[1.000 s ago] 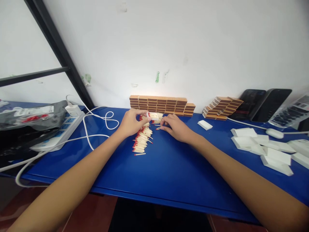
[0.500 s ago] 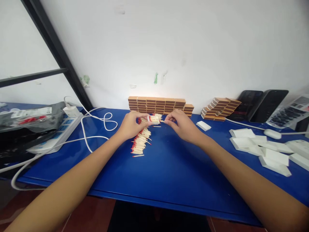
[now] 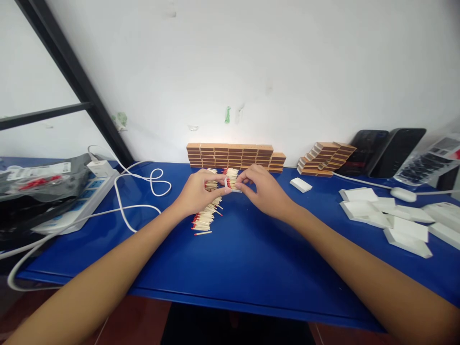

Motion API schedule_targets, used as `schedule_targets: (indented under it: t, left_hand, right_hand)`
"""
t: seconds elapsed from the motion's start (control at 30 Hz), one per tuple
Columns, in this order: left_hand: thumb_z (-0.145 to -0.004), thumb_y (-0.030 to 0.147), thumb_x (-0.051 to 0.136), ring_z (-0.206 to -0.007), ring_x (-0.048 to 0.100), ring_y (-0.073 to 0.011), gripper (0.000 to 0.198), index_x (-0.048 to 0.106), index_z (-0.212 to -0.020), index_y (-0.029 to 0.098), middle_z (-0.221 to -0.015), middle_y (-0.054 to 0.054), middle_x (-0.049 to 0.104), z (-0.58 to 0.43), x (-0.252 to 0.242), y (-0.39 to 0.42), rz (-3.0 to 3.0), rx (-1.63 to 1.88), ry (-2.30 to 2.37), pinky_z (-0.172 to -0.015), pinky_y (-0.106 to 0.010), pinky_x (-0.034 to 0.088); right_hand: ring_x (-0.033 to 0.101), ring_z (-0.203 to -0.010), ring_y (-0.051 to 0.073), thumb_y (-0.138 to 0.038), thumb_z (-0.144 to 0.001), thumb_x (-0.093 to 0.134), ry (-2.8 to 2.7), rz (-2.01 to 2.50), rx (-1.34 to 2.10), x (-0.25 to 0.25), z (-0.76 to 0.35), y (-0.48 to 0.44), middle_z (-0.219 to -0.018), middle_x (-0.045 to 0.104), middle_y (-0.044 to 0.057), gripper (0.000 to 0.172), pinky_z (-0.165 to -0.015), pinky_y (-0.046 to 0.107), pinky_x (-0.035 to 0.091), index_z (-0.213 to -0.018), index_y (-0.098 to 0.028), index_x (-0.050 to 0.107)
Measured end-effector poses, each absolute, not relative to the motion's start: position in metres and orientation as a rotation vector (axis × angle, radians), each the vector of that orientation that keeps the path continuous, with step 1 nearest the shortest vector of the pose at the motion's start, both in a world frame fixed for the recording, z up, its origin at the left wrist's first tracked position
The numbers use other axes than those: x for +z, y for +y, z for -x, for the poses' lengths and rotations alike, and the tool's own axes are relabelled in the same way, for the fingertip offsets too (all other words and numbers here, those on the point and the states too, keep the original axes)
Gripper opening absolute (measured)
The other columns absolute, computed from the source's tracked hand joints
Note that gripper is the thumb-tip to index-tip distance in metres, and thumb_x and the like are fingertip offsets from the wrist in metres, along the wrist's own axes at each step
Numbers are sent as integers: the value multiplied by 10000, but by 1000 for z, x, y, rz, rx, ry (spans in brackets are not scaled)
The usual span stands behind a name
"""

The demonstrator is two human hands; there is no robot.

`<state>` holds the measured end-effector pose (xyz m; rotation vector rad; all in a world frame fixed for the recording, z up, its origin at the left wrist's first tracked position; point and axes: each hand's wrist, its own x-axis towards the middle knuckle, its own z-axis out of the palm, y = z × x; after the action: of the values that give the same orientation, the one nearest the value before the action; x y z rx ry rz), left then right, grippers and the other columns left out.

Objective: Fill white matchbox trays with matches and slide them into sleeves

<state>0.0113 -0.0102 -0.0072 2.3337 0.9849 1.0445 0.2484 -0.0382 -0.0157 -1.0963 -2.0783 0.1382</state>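
My left hand (image 3: pixel 199 191) pinches a small white matchbox tray (image 3: pixel 236 190) by its left end, thumb in front and fingers behind. Red-headed matches (image 3: pixel 231 183) lie side by side inside it. At the tray's right end, my right hand (image 3: pixel 260 188) has thumb and forefinger closed on a match, mostly hidden by the fingertips. Beneath and beside my left hand spreads a long heap of loose matches (image 3: pixel 204 219), red heads mostly toward the left. One match (image 3: pixel 203 233) lies apart at the heap's near end.
Stacked matchbox sleeves (image 3: pixel 230 155) line the wall, with a second stack (image 3: pixel 325 158) farther right. A single white tray (image 3: pixel 301 185) and a pile of white trays (image 3: pixel 386 215) lie at right. Two phones (image 3: pixel 397 152) lean behind. White cables (image 3: pixel 124 206) and a power strip (image 3: pixel 94 194) occupy the left.
My right hand has moved left with the match, from just off the tray to its right end. The tray has tilted slightly in my left hand. The view has shifted a little.
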Motion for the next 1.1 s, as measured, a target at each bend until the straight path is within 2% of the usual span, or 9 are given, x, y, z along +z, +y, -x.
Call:
schedule_targets:
  t: [0.4, 0.53, 0.67, 0.83, 0.9, 1.0, 1.1]
  left_hand:
    - [-899, 464, 798, -1036, 687, -276, 228, 835, -1028, 279, -1066, -35, 800, -11, -3, -11, -2281, 1037, 1047, -924, -402, 518]
    - [-882, 492, 814, -1050, 688, -281, 244, 837, -1001, 280, -1072, -38, 799, -10, -5, -11, -2260, 1047, 1076, -939, -411, 530]
    - [-877, 499, 823, -1111, 680, -289, 278, 837, -1064, 294, -1141, -47, 791, -9, -7, -11, -2244, 1069, 1085, -963, -422, 539]
    - [-875, 522, 820, -1094, 683, -286, 297, 838, -1068, 296, -1158, -54, 784, -8, -7, -8, -2252, 1080, 1080, -977, -435, 536]
    - [-874, 530, 819, -1084, 684, -288, 306, 837, -1072, 297, -1146, -59, 785, -8, -7, -7, -2254, 1081, 1089, -968, -437, 539]
    - [-879, 518, 816, -1101, 682, -293, 300, 836, -1083, 300, -1155, -63, 783, -7, -7, -7, -2257, 1077, 1101, -961, -437, 542]
    - [-871, 531, 820, -1113, 685, -294, 341, 834, -1113, 292, -1180, -75, 775, -7, -6, -8, -2241, 1070, 1114, -975, -439, 540]
  right_hand:
    - [581, -798, 210, -360, -1010, 603, -2061, 1060, 259, -2, -260, -35, -898, 628, 64, 208, -729, 365, 488, -993, -243, 774]
    - [617, -756, 207, -382, -941, 657, -1657, 1301, 205, -2, -298, -9, -839, 707, 60, 211, -709, 352, 499, -939, -205, 772]
    - [608, -655, 197, -358, -868, 693, -1211, 1572, 213, -12, -345, 22, -725, 675, 45, 219, -627, 336, 488, -932, -160, 760]
    - [590, -557, 196, -378, -836, 692, -1151, 1684, 324, -25, -365, 38, -618, 660, 42, 256, -517, 321, 471, -880, -133, 751]
    - [609, -590, 209, -376, -820, 701, -1180, 1700, 280, -25, -366, 37, -610, 663, 40, 235, -568, 335, 499, -845, -148, 752]
    - [653, -711, 246, -334, -813, 704, -1193, 1746, 157, -17, -375, 31, -705, 706, 74, 177, -741, 396, 536, -827, -163, 749]
    - [691, -839, 295, -306, -844, 665, -1181, 1826, -76, -5, -390, 22, -823, 743, 114, 174, -870, 450, 531, -904, -170, 756]
